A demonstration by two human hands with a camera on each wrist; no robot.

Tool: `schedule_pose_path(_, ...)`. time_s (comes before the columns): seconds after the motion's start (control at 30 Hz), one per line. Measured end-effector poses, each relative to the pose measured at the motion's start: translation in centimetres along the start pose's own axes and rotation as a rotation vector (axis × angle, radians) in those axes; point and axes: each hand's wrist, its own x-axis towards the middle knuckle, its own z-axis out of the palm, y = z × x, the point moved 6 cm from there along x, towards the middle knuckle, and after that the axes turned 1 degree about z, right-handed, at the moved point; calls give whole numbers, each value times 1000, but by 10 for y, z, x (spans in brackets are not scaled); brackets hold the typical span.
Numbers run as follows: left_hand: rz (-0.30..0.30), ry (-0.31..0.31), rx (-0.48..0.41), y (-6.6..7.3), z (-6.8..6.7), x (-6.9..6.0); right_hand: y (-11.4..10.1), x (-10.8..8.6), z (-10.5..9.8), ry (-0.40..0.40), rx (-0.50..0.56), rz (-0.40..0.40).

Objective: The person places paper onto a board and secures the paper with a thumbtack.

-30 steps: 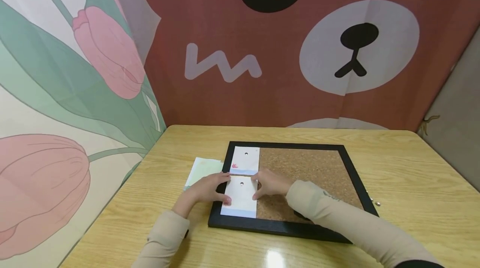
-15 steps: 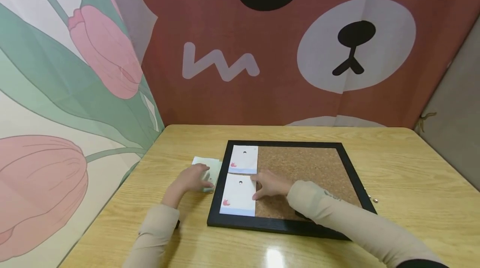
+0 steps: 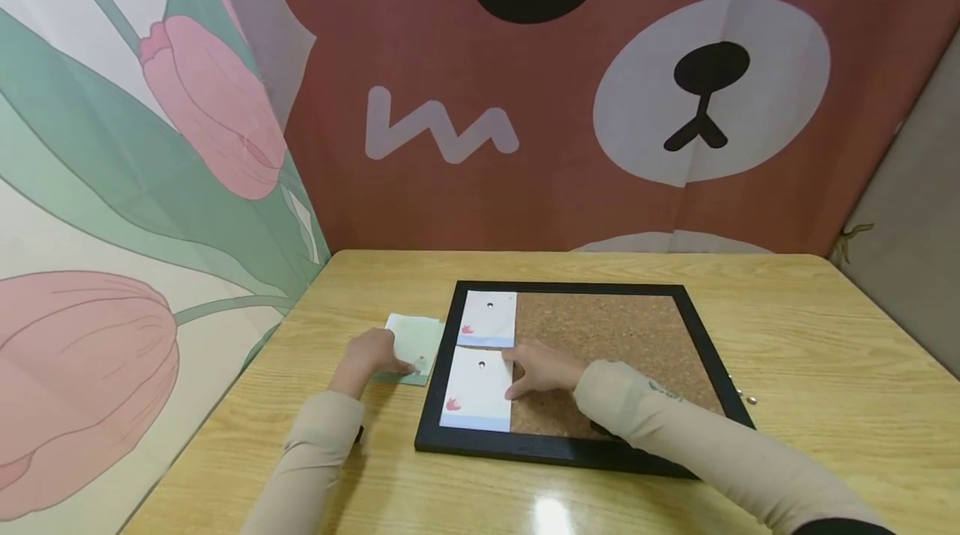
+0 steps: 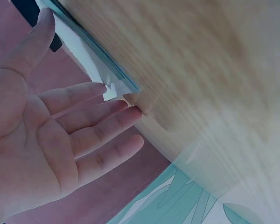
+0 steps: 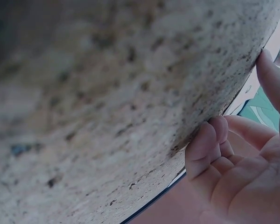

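Observation:
A black-framed cork board lies on the table. Two white notes are fixed along its left side: an upper note and a lower note, each with a pin near its top. My right hand rests on the cork, thumb and index fingertip at the lower note's right edge; its other fingers bend against the cork in the right wrist view. Left of the board, my left hand is at a stack of pale green paper. In the left wrist view its fingers are extended at the stack's edge.
Several small shiny pins lie on the table right of the board. A dark object is partly hidden under the right forearm. Printed cloths hang behind and left of the table.
My left hand has left the lower note's left edge and moved left to the green paper, uncovering the note's red print. My right hand stays at the lower note.

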Motion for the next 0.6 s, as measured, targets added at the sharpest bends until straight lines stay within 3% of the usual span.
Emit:
schedule_pose_path(0.27, -21, 35, 63, 0, 1, 1, 0, -1, -1, 18, 2, -42)
schedule_pose_path(0.6, -114, 40, 49, -3, -1, -1, 2, 1, 0, 27, 43, -67)
